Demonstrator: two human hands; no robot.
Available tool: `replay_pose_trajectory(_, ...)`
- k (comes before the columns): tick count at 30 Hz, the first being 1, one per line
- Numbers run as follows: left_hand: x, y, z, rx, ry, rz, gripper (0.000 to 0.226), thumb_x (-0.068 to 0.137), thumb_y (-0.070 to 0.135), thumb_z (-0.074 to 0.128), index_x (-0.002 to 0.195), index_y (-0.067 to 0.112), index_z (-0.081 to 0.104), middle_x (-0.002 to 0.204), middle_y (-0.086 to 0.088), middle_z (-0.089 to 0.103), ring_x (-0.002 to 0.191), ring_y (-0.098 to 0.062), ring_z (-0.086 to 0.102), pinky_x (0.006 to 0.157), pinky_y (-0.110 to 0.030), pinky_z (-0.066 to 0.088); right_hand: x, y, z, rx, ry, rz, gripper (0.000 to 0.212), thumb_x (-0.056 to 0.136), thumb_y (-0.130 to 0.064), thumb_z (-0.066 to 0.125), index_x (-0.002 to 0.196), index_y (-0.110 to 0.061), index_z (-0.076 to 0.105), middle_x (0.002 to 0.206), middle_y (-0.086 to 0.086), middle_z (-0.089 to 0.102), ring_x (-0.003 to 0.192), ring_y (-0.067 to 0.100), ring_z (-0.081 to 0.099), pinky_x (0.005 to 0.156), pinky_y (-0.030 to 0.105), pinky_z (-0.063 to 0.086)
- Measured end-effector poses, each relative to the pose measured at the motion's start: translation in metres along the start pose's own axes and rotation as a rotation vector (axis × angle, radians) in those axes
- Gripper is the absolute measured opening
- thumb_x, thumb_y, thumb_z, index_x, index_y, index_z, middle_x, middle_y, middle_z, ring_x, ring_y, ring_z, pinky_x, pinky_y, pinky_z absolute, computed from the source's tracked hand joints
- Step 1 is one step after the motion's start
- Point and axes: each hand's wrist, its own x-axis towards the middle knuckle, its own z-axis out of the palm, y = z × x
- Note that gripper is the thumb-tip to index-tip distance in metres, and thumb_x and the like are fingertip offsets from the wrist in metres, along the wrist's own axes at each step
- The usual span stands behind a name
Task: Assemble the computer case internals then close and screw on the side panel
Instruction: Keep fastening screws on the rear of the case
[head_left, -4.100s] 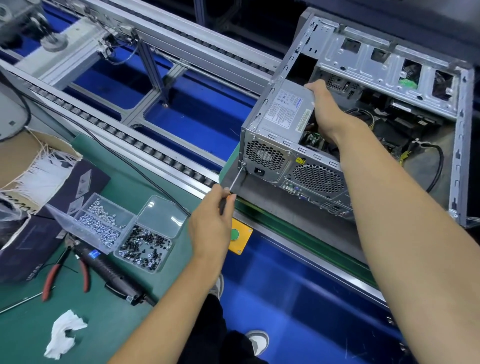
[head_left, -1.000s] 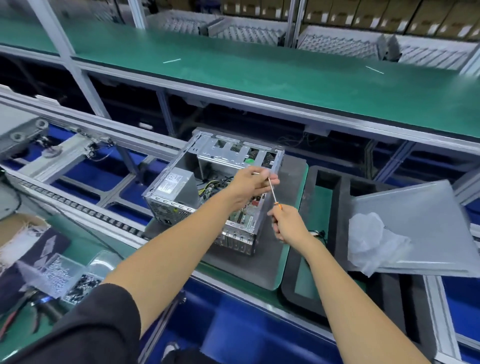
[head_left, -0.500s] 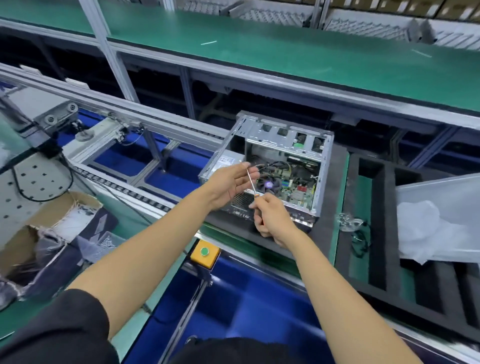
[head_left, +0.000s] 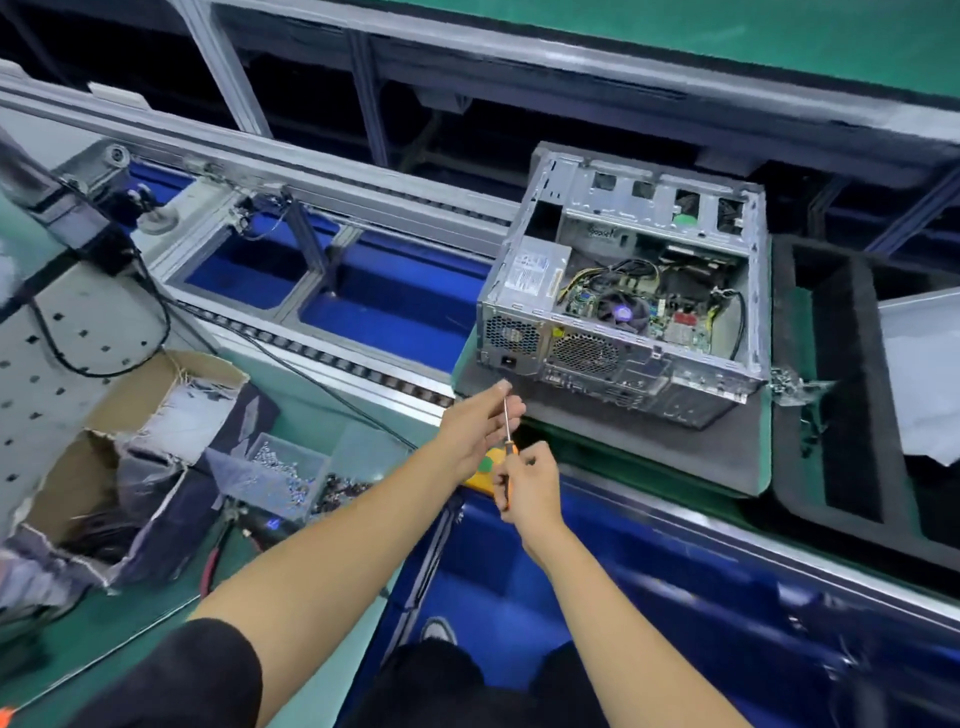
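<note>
my fingers: left hand pinches screwdriver shaft, right hand grips orange handle | computer case open on dark mat, apart from hands | case heavy, stiff, sharp-edged: hold frame | screwdriver light, slim: hold handle

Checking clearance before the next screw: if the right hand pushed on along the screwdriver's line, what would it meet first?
The left hand: its fingers already hold the shaft of the screwdriver that the right hand grips. Beyond lies the computer case, probably its rear left corner; depth unclear.
</note>
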Motion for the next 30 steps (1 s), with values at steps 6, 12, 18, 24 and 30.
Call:
replay_pose_trajectory(6,0.018,-0.017,0.011,0.06,0.027,0.003,0.023,0.094,0.021,0.073,0.109,0.006,0.068,0.094,-0.01,0.079,0.09,-0.018,0.077,0.07,-0.023,0.059,0.012,0.015,-0.005,-0.005,0.131,-0.024,0.018,0.097,-0.001,0.045,0.087,-0.014,0.038,0.074,0.018,0.057,0.041,0.018,0.04,0.036,0.022,0.026)
replay_pose_trajectory(12,0.028,-0.017,0.02,0.183,0.038,0.09,0.022,0.093,0.022,0.074,0.107,0.006,0.068,0.092,-0.01,0.079,0.088,-0.02,0.077,0.072,-0.026,0.061,0.03,0.017,-0.01,0.023,0.142,-0.03,0.015,0.099,-0.003,0.044,0.088,-0.012,0.041,0.073,0.015,0.057,0.041,0.016,0.04,0.035,0.02,0.026)
replay_pose_trajectory(18,0.042,-0.012,0.021,0.993,0.326,0.365,0.021,0.09,0.052,0.068,0.083,0.033,0.074,0.086,0.016,0.072,0.089,-0.009,0.063,0.085,-0.035,0.041,0.043,0.023,-0.012,0.028,0.158,-0.024,0.014,0.101,-0.004,0.047,0.089,-0.011,0.043,0.074,0.014,0.058,0.042,0.014,0.042,0.035,0.021,0.028)
replay_pose_trajectory(24,0.058,-0.009,0.031,1.158,0.397,0.351,0.023,0.086,0.06,0.066,0.082,0.038,0.073,0.096,0.012,0.071,0.118,-0.025,0.04,0.087,-0.04,0.025,0.059,0.023,-0.007,0.037,0.203,-0.007,0.02,0.105,-0.013,0.047,0.087,-0.014,0.039,0.073,0.012,0.059,0.047,0.016,0.042,0.035,0.022,0.028)
replay_pose_trajectory(30,0.064,-0.016,0.031,1.146,0.463,0.45,0.022,0.085,0.057,0.068,0.083,0.037,0.077,0.082,0.018,0.066,0.112,-0.023,0.043,0.086,-0.038,0.027,0.068,0.027,-0.004,-0.01,0.223,-0.038,0.022,0.104,-0.014,0.048,0.085,-0.015,0.036,0.07,0.009,0.059,0.044,0.012,0.044,0.038,0.026,0.033)
